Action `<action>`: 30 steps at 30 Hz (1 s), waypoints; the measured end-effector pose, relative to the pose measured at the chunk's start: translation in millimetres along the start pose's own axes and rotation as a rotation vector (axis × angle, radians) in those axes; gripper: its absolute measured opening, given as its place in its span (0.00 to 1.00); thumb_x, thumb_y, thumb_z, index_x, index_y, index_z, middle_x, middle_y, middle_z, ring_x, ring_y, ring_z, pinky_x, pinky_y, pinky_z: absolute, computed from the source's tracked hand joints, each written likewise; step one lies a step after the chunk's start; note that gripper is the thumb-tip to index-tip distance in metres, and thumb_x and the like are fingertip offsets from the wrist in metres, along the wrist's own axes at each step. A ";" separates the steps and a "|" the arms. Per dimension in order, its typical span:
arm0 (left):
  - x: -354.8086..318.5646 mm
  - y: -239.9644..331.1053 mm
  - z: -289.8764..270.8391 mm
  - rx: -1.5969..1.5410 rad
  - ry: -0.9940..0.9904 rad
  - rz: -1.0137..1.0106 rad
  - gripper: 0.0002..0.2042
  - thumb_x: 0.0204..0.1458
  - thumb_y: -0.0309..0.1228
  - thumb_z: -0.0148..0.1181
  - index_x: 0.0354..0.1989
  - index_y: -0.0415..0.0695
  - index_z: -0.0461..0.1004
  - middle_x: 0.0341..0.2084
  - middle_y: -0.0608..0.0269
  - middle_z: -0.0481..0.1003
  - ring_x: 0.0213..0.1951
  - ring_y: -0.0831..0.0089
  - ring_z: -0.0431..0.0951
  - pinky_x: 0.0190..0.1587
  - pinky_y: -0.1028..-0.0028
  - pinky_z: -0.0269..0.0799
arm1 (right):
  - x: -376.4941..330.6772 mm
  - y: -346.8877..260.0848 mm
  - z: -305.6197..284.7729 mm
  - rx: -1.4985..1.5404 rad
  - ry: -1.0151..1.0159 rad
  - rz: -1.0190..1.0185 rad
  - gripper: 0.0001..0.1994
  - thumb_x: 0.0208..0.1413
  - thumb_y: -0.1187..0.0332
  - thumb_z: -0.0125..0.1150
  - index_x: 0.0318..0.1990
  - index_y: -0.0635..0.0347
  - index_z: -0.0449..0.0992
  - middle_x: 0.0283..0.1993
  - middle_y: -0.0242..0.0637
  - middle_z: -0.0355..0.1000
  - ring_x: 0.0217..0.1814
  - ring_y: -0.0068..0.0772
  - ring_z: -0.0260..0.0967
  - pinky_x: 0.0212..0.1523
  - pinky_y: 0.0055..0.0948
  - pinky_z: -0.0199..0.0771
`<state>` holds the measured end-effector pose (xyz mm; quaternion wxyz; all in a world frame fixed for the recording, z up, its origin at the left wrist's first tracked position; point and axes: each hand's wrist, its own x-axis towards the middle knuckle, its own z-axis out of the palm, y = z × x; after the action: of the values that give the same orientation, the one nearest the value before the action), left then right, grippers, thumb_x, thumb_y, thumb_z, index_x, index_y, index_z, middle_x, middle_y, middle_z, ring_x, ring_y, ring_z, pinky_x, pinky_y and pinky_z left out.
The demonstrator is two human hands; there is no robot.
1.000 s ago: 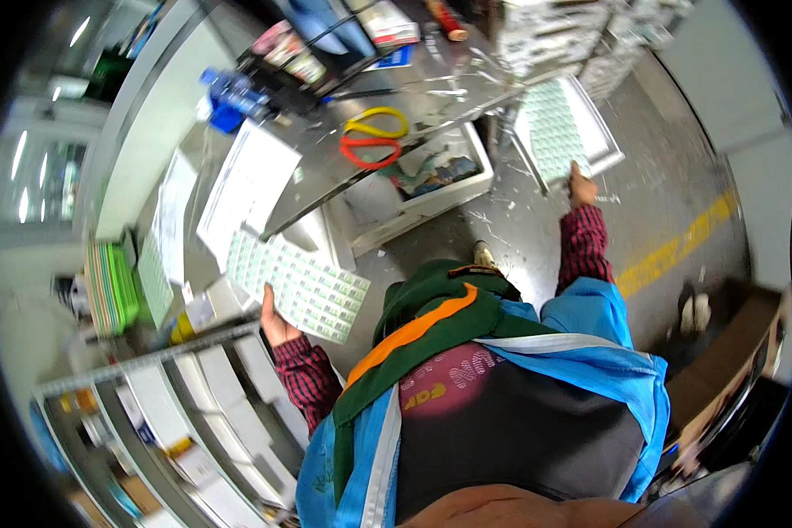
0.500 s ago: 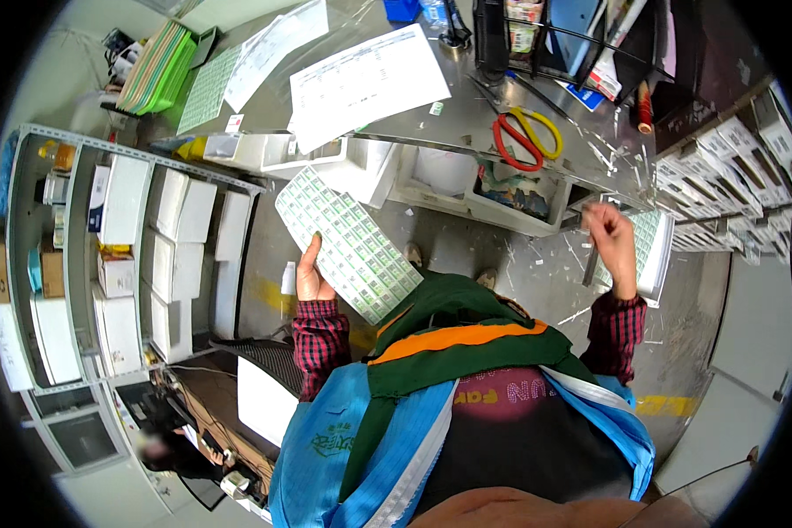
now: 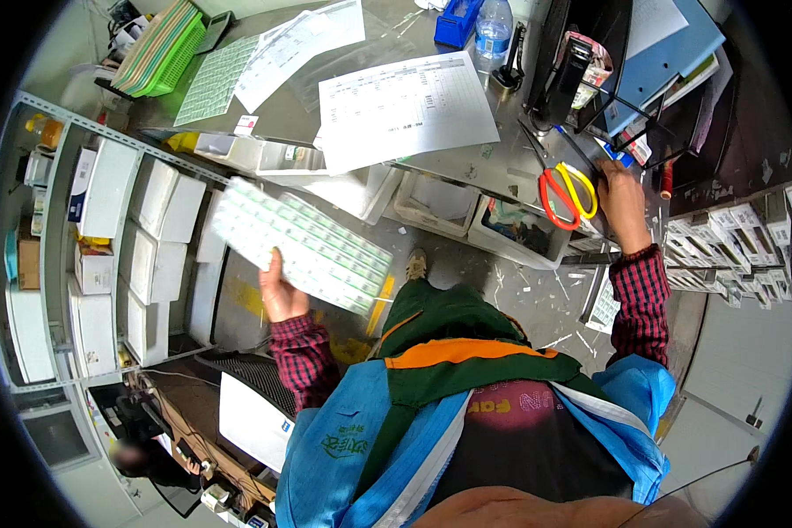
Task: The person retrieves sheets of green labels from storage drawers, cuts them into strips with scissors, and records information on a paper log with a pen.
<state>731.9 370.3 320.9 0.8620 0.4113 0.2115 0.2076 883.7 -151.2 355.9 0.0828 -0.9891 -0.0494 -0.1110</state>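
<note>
My left hand [image 3: 282,292] pinches a sheet of small green-and-white labels [image 3: 304,251] by its lower edge, thumb on top. The sheet is slightly blurred and tilts in front of the desk; a step in its upper edge hints at a second layer. Over at the desk's right side, my right hand [image 3: 623,204] is lowered with fingers curled together at the lower end of a slim dark pen-like tool [image 3: 575,145]. Whether the fingers grip that tool is hidden. Just left of this hand lie scissors [image 3: 561,198] with one red and one yellow handle loop.
Printed papers [image 3: 405,110] lie on the grey desk [image 3: 510,167]. Behind them stand a water bottle [image 3: 493,35] and a black desk organizer [image 3: 629,114]. Open bins [image 3: 519,233] sit under the front edge. White boxes [image 3: 163,207] fill a left shelf; a person [image 3: 154,462] is at lower left.
My right hand has moved forward from in front of the desk onto its surface beside the scissors. My left hand has shifted left with the label sheet, and the view has moved.
</note>
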 end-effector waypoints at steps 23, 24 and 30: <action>197.7 34.8 228.6 -0.059 -0.803 -0.091 0.18 0.55 0.20 0.53 0.56 0.40 0.66 0.51 0.61 0.72 0.51 0.73 0.72 0.55 0.71 0.65 | -32.3 -85.5 -51.9 0.994 0.223 0.392 0.08 0.60 0.70 0.57 0.43 0.64 0.76 0.28 0.29 0.70 0.25 0.16 0.63 0.27 0.17 0.62; 200.2 30.9 239.6 -0.091 -0.827 -0.148 0.18 0.56 0.19 0.53 0.55 0.40 0.66 0.50 0.62 0.73 0.51 0.74 0.72 0.54 0.71 0.66 | -29.2 -92.6 -47.9 0.998 0.227 0.373 0.10 0.62 0.68 0.55 0.43 0.65 0.76 0.28 0.30 0.70 0.25 0.17 0.63 0.27 0.17 0.63; 191.7 1.8 232.2 0.546 -1.185 0.488 0.15 0.46 0.17 0.58 0.42 0.46 0.77 0.45 0.65 0.76 0.50 0.70 0.73 0.59 0.64 0.62 | -6.7 -136.6 -41.6 1.067 0.360 0.399 0.08 0.62 0.70 0.52 0.40 0.67 0.73 0.26 0.30 0.68 0.23 0.18 0.62 0.26 0.18 0.62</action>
<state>1014.0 329.0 418.1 0.6267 0.6930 -0.3483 0.0754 852.5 -25.0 415.2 0.5946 -0.7666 0.1034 -0.2193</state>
